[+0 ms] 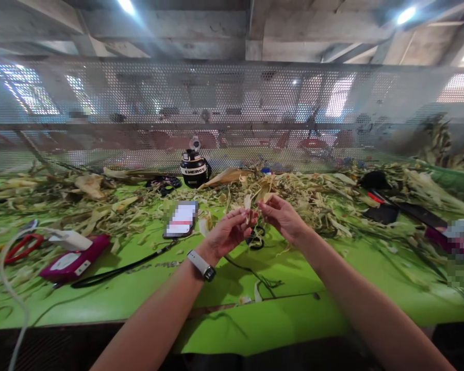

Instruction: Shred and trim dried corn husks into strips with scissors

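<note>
My left hand (pixel 232 229), with a grey-banded watch (pixel 201 265) at its wrist, is closed in a pinch on a pale strip of corn husk (pixel 248 201). Close beside it, my right hand (pixel 280 216) pinches strips of the same dry husk between thumb and fingers. The fingertips of both hands nearly meet above the green table (pixel 305 273). Below them lies a black, loop-shaped thing (pixel 258 241), partly covered by husk shreds. Its kind is hard to make out.
Heaped corn husk shreds (pixel 328 201) cover the back of the table, before a perforated metal screen (pixel 224 98). A phone (pixel 181 219), a black jug (pixel 194 170) and a purple power strip (pixel 75 257) with a white cable stand left. A dark pouch (pixel 381 214) lies right.
</note>
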`<state>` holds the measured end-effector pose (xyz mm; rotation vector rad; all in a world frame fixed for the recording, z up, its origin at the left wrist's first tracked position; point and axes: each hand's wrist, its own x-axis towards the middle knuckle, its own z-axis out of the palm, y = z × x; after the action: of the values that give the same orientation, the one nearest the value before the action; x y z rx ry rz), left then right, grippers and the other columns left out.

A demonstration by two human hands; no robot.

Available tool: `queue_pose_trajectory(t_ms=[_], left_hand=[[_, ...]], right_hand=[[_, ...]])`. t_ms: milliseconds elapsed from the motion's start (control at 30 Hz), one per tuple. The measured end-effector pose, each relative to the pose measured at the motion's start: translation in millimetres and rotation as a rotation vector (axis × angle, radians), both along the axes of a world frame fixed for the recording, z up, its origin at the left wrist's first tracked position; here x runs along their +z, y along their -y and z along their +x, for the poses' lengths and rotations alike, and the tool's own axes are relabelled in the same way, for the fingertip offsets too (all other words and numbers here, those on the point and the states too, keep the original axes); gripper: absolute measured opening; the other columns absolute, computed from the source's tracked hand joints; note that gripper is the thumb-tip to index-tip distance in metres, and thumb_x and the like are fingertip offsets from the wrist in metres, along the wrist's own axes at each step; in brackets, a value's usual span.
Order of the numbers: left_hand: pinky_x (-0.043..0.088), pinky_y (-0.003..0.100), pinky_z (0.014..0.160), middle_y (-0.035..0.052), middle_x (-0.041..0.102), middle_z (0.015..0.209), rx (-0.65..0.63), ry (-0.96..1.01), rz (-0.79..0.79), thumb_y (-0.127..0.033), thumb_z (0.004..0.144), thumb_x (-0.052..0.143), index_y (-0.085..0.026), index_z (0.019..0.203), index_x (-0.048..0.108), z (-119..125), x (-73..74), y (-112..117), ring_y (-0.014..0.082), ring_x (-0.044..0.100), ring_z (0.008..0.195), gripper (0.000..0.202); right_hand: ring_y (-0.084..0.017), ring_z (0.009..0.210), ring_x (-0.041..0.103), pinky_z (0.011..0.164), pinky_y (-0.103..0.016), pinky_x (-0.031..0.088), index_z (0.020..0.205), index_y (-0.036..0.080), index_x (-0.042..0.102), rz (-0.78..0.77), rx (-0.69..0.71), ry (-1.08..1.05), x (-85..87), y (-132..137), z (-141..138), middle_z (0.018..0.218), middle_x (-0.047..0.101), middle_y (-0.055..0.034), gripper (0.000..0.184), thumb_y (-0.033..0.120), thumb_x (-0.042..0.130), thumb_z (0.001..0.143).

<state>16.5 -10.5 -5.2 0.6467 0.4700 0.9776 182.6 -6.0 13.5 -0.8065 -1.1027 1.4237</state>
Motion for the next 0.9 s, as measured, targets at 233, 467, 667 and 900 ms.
queue_pose_trajectory(t_ms=[233, 467, 667, 900], left_hand=[[0.048, 0.014, 0.043, 0.0067, 0.071, 0.077, 0.111, -0.265, 0.053, -0.012, 0.074, 0.065, -0.012, 0.078, 0.060, 5.6, -6.5, -4.4, 0.0131, 0.067, 0.060, 0.006], [0.048, 0.017, 0.042, 0.0033, 0.070, 0.073, 0.137, -0.414, 0.157, -0.015, 0.071, 0.068, -0.014, 0.080, 0.064, 9.9, -8.7, -0.1, 0.0130, 0.066, 0.053, 0.009], [0.049, 0.018, 0.048, 0.0049, 0.070, 0.069, 0.148, -0.461, 0.130, -0.015, 0.068, 0.071, -0.013, 0.078, 0.067, 8.2, -7.1, -0.6, 0.0133, 0.066, 0.057, 0.011], [0.053, 0.022, 0.055, 0.0045, 0.069, 0.069, 0.098, -0.393, 0.179, -0.017, 0.063, 0.075, -0.013, 0.078, 0.067, 5.9, -5.1, -0.9, 0.0148, 0.066, 0.061, 0.017]], right_hand=[[-0.005, 0.042, 0.043, 0.038, -0.017, 0.029, 0.069, 0.020, 0.050, 0.142, -0.208, 0.072, 7.7, -3.6, 8.1, 0.055, 0.050, 0.0084, 0.035, 0.037, 0.078, 0.056], [-0.012, 0.054, 0.053, 0.051, -0.025, 0.043, 0.068, 0.018, 0.054, 0.342, -0.125, 0.418, -7.8, -2.7, -10.6, 0.060, 0.056, 0.0024, 0.028, 0.039, 0.071, 0.063], [-0.013, 0.060, 0.053, 0.056, -0.024, 0.042, 0.073, 0.017, 0.056, 0.491, -0.139, 0.647, -12.5, -4.0, -2.6, 0.065, 0.055, 0.0004, 0.017, 0.034, 0.060, 0.075], [-0.013, 0.064, 0.052, 0.059, -0.025, 0.044, 0.074, 0.021, 0.053, 0.565, -0.203, 0.658, -11.8, -2.1, -2.0, 0.071, 0.054, 0.0000, 0.012, 0.031, 0.059, 0.077]])
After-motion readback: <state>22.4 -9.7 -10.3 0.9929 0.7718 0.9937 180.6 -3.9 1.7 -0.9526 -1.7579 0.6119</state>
